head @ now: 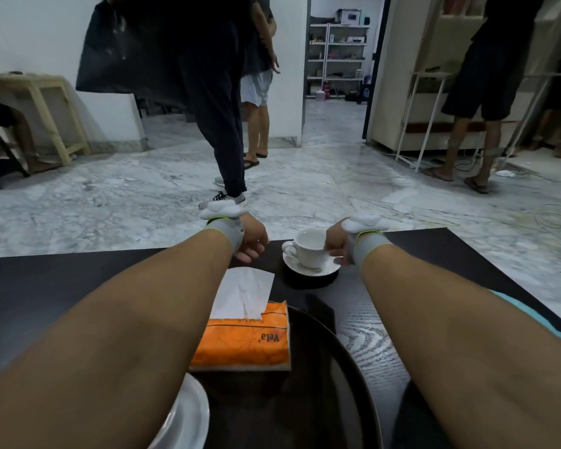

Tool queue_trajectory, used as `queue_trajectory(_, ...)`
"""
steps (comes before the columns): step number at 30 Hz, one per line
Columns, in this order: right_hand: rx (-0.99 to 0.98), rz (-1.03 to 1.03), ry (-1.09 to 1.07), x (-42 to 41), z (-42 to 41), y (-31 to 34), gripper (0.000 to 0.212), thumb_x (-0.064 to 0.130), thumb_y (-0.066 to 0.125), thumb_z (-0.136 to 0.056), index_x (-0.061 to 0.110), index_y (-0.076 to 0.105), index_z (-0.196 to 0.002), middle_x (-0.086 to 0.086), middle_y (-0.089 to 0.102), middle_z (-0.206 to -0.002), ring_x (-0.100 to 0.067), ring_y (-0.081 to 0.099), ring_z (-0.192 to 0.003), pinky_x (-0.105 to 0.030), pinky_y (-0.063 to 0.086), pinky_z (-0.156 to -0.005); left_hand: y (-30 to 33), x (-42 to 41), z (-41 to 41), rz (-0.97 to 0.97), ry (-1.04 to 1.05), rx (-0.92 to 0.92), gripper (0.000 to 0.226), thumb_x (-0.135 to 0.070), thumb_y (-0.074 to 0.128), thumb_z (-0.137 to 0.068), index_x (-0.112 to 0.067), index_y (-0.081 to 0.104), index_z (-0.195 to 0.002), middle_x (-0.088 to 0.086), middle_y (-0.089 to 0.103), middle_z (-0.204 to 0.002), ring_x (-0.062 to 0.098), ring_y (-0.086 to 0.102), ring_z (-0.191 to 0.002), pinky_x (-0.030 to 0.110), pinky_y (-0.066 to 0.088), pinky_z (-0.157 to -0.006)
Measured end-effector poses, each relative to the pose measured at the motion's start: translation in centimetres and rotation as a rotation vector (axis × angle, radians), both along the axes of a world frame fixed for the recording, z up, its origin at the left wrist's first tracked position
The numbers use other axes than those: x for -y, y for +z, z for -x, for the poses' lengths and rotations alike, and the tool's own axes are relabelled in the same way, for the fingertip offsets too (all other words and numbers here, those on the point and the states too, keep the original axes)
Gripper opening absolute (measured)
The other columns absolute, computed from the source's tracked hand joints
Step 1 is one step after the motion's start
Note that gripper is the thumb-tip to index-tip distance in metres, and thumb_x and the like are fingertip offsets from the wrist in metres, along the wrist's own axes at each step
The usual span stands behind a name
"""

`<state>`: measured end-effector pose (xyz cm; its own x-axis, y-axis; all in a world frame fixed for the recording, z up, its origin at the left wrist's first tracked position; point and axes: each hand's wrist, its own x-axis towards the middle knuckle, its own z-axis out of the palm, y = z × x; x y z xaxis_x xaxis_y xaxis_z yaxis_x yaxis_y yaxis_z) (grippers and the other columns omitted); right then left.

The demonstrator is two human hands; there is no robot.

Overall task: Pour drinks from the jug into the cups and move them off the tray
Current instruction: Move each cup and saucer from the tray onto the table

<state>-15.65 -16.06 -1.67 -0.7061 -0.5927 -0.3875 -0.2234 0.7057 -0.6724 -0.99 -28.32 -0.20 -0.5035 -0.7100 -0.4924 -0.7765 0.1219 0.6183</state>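
Two hands were stretched out over the far end of the dark surface (62,286), both wearing grey wrist straps with white pods on top. The right hand (337,246) was at the white cup (310,247), fingers curled around its right side and reaching down to the edge of the saucer (311,268) under it. Looked like a grip, but the fingertips were blurry, so hard to say exactly where they pressed. Cup and saucer sat on a round dark coaster (310,281), off the tray and near the far edge of the surface. The cup's handle pointed left, and I couldn't see whether anything was inside.

The left hand (251,244) hung just left of the cup, fingers loosely curled under, holding nothing as far as I could tell. The wrist blocked most of it.

Closer in, the dark round tray (353,384) carried an orange tissue box (246,338) with a white tissue sticking up. "Vela" was readable on it, upside down; the smaller print was too fuzzy. A white plate (182,416) was cut off at the bottom and half covered by the left forearm.
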Motion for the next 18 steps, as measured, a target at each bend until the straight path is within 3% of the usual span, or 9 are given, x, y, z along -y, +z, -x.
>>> queue_trajectory(3,0.166,-0.021,0.057,-0.9,-2.5,1.7,0.018,0.004,0.053,-0.095,0.01,0.053,-0.078,-0.002,0.059,-0.072,-0.01,0.053,-0.065,-0.027,0.046,-0.062,2.2,-0.7,-2.3,0.03,0.005,-0.027,0.01,-0.016,0.055,-0.095,-0.005,0.057,-0.097,0.005,0.062,-0.078,0.016,0.057,-0.063,0.03,0.052,-0.059)
queue_trajectory(7,0.237,-0.039,0.137,-2.1,-6.6,4.5,0.024,0.007,0.054,-0.096,0.009,0.056,-0.073,0.001,0.058,-0.036,-0.007,0.053,-0.062,-0.02,0.051,-0.053,4.3,-1.8,-6.4,0.064,0.018,-0.05,0.012,-0.017,0.06,-0.093,-0.006,0.059,-0.098,0.006,0.066,-0.081,0.018,0.061,-0.066,0.033,0.056,-0.064)
queue_trajectory(10,0.238,-0.029,0.184,-3.0,-9.7,5.7,0.022,0.006,0.055,-0.095,0.009,0.059,-0.074,0.0,0.061,-0.038,-0.009,0.055,-0.063,-0.017,0.051,-0.043,5.3,-3.1,-10.2,0.067,0.038,-0.07,0.014,-0.017,0.061,-0.093,-0.006,0.061,-0.085,0.006,0.065,-0.079,0.018,0.06,-0.064,0.034,0.056,-0.069)
queue_trajectory(15,0.25,-0.014,0.231,-4.3,-14.0,6.8,0.017,0.006,0.06,-0.093,0.008,0.062,-0.076,-0.004,0.066,-0.065,-0.01,0.056,-0.065,-0.019,0.052,-0.052,5.8,-4.3,-14.9,0.016,0.057,-0.036,0.017,-0.018,0.058,-0.095,-0.009,0.06,-0.081,0.006,0.063,-0.079,0.017,0.058,-0.064,0.031,0.052,-0.065)
queue_trajectory(18,0.285,-0.036,0.281,-5.0,-16.4,6.1,0.017,0.009,0.059,-0.094,0.008,0.061,-0.078,-0.001,0.066,-0.047,-0.009,0.057,-0.067,-0.019,0.048,-0.06,5.4,-5.1,-17.9,0.004,0.088,-0.036,0.016,-0.016,0.056,-0.097,-0.01,0.059,-0.082,0.006,0.062,-0.077,0.016,0.059,-0.064,0.029,0.053,-0.062)
